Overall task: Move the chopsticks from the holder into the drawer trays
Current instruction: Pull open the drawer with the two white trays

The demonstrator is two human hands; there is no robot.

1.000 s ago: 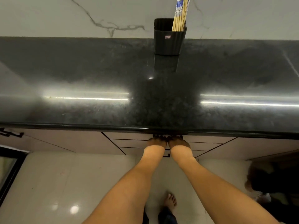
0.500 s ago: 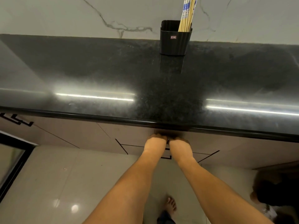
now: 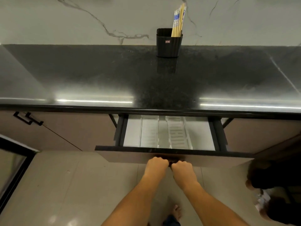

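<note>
A pale marble-look wall (image 3: 65,18) with thin grey veins rises behind a polished black granite countertop (image 3: 97,75), whose glossy surface carries two long streaks of reflected light near its front edge. Below the counter run brownish cabinet fronts (image 3: 68,128); one at the far left bears black bar handles (image 3: 28,118) (two, set side by side at an angle). The floor (image 3: 81,185) is laid with large glossy beige tiles, and a small bright glare spot shows near the bottom left. At the left edge stands a black-framed glass panel (image 3: 11,165), reflective and dim.
</note>
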